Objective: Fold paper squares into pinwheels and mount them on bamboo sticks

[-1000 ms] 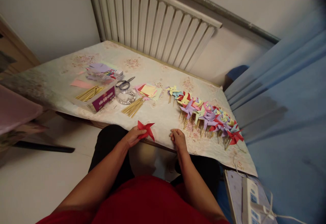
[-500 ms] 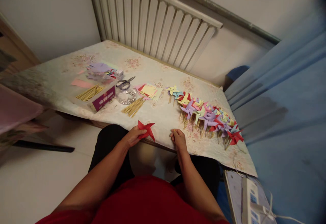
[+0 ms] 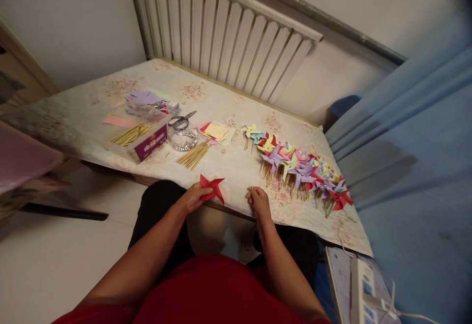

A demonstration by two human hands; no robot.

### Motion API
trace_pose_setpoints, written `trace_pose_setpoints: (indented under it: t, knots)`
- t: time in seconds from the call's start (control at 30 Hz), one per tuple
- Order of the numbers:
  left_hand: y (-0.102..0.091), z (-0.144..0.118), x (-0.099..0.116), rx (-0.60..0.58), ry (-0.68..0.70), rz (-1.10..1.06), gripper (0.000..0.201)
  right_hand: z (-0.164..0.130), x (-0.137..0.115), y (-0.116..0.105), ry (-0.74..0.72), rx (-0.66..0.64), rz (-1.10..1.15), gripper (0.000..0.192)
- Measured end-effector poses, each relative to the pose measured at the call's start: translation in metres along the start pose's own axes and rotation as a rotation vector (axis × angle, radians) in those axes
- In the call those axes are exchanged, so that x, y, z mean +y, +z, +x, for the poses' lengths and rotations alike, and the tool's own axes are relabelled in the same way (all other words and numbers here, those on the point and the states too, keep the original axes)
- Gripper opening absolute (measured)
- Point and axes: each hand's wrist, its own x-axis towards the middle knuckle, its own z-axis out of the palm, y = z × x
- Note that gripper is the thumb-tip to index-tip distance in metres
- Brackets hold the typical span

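Observation:
Near the table's front edge, my left hand (image 3: 194,197) pinches a red paper pinwheel (image 3: 217,189) between thumb and fingers, its points spread outward. To the right of it, my right hand (image 3: 259,201) is closed on a thin wooden stick (image 3: 251,188); only a small pale tip shows above the fingers, and the rest is mostly hidden. A gap separates the two hands. Beyond my left hand lies a loose bundle of thin sticks (image 3: 192,156). Finished pinwheels (image 3: 303,170) in many colours are gathered to the right of my right hand.
A clear box (image 3: 155,142) of sticks, a round dish (image 3: 183,140) of small shiny pieces, scissors (image 3: 180,121) and stacked paper squares (image 3: 217,132) lie on the flowered tablecloth (image 3: 236,166). Behind stands a radiator (image 3: 221,34); a power strip (image 3: 363,284) sits at lower right.

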Motion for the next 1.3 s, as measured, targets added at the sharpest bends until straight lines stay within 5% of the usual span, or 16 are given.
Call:
trace_pose_setpoints:
  t: [0.47, 0.63, 0.93, 1.3]
  knots:
    - [0.003, -0.001, 0.003, -0.029, -0.003, -0.001, 0.035, -0.001, -0.003, 0.001, 0.007, 0.002, -0.031, 0.031]
    - [0.018, 0.006, 0.014, -0.049, -0.003, -0.012, 0.035, -0.002, -0.008, 0.005, 0.013, 0.026, -0.075, 0.029]
    - [0.062, 0.069, 0.048, -0.161, 0.037, -0.051, 0.039, -0.006, -0.014, 0.011, -0.010, 0.096, -0.170, 0.024]
    - [0.060, 0.125, 0.059, -0.343, 0.020, -0.112, 0.025, -0.010, -0.006, 0.007, 0.009, 0.096, -0.076, 0.029]
